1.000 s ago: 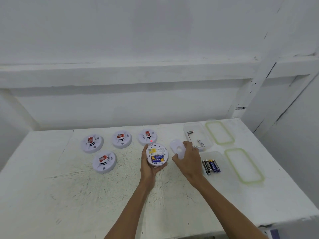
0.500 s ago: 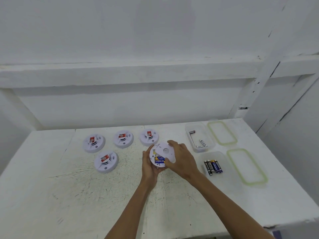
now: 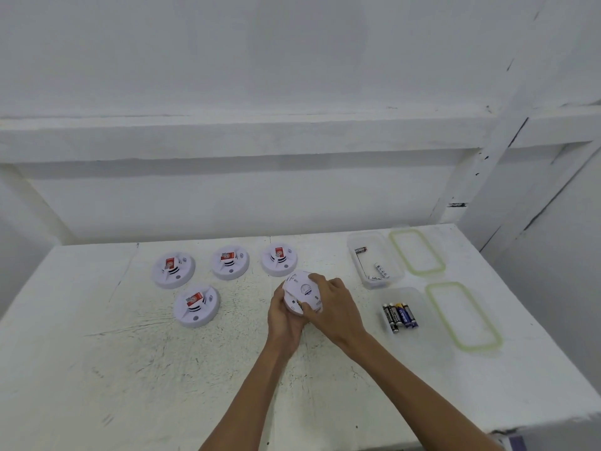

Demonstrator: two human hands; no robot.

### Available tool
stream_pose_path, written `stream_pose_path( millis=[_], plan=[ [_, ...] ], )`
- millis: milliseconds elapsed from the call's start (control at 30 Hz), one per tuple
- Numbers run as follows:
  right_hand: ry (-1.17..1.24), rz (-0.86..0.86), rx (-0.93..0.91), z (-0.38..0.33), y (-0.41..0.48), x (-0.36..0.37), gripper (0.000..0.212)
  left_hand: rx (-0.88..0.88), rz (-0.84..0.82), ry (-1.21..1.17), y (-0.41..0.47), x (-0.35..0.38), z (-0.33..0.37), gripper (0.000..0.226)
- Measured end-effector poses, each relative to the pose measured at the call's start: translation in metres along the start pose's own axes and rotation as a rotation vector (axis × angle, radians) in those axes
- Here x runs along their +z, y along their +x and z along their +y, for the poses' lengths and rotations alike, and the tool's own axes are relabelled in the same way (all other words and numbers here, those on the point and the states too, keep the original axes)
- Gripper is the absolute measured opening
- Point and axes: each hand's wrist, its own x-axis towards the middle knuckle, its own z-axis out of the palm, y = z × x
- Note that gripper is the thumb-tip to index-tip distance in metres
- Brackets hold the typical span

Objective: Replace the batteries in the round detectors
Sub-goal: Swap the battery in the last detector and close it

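White painted table (image 3: 97, 369), surface scuffed; white wall (image 3: 292, 60) behind at 12 o'clock; white diagonal brace (image 3: 487, 164) at 2 o'clock.

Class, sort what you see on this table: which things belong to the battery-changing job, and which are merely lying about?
Job: held detector, left hand, right hand, four waiting detectors, fresh batteries, removed batteries.
Lying about: two green-rimmed lids, table.

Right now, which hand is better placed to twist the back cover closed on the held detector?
Right. The right hand lies on the back cover with fingers over its rim, while the left hand cradles the detector from beneath, steadying it.
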Motion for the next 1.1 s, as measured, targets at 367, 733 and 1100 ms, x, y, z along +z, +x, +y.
stream_pose_path(
  millis=[367,733,1100],
  plan=[
    [0.044,-0.032,0.057,-0.005,0.008,-0.009,0.058,0.028,-0.009,-0.044,-0.002,0.008,-0.006,0.049],
    [0.101,-0.077,0.08,0.001,0.009,-0.012,0.067,0.042,0.031,-0.078,-0.001,0.006,-0.005,0.051],
    [0.06,-0.044,0.049,0.008,0.007,-0.012,0.064,0.058,-0.009,-0.105,-0.011,0.016,0.002,0.049]
  ],
)
